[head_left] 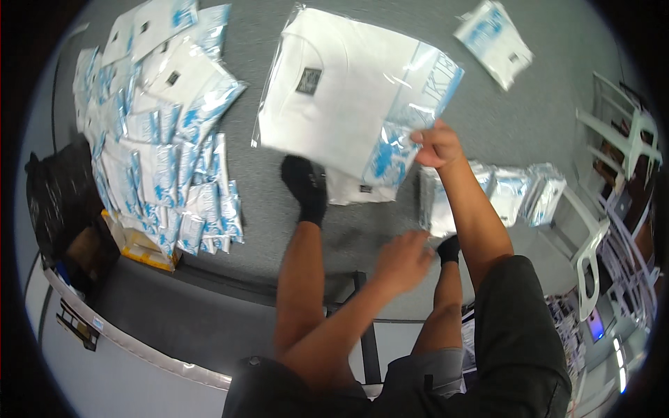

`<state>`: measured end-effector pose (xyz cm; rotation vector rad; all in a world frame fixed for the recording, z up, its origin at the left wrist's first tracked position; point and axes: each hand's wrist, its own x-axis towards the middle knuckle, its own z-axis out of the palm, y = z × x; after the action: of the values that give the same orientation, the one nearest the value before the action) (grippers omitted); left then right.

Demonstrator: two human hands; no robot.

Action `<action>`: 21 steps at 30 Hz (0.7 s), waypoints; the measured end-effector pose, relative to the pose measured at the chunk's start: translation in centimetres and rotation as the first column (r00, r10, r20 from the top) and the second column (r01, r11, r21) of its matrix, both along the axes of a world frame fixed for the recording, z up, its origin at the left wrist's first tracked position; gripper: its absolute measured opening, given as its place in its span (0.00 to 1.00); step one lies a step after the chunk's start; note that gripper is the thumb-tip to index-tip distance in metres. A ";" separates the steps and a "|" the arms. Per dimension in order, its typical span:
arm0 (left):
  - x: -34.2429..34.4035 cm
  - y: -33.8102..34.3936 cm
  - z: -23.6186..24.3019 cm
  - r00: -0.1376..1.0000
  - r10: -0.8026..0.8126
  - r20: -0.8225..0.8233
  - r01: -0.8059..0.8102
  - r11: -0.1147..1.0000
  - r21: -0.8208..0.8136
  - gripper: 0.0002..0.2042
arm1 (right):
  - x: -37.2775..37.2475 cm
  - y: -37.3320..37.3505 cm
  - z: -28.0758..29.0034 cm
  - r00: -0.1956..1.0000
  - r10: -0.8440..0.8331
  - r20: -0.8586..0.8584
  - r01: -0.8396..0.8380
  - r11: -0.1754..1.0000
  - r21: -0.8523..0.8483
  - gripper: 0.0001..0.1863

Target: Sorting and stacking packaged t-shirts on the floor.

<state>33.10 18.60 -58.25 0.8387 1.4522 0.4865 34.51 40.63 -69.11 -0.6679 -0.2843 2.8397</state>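
A folded white T-shirt in a clear bag with blue print (348,83) is held up over the grey floor. My right hand (439,145) pinches its lower right edge between thumb and fingers. My left hand (404,261) hangs lower down, near my right foot, with no shirt visible in it; motion smears its fingers. Partly hidden below the raised shirt, another bagged white shirt (359,192) lies beside my dark-socked left foot (304,188). Close to my right forearm, rows of bagged shirts (507,191) lie in stacks.
A large spread of bagged shirts (153,153) covers the floor on the left. Next to it are a black plastic bag (59,188) and a yellow-edged box (143,244). One bagged shirt (495,45) lies far right. White chairs (592,244) stand along the right.
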 end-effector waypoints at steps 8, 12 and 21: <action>4.7 -1.5 -5.9 0.307 0.889 0.339 -0.685 0.454 -0.570 0.20 | 26.6 -2.8 7.8 0.931 -0.349 -0.109 0.346 0.937 -0.048 0.33; 8.9 4.7 -3.6 0.191 0.859 0.474 -0.553 0.494 -0.672 0.38 | 40.7 -5.9 9.8 0.872 -0.485 0.068 0.489 0.869 -0.079 0.33; 30.6 17.1 -4.3 0.709 0.298 0.640 -0.054 0.927 -0.372 0.27 | 65.3 -11.8 10.1 0.722 -0.627 0.294 0.653 0.757 0.011 0.32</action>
<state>63.71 35.70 -62.52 0.1847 0.8674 0.6023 99.86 28.84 -58.96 -0.9690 0.0475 2.0918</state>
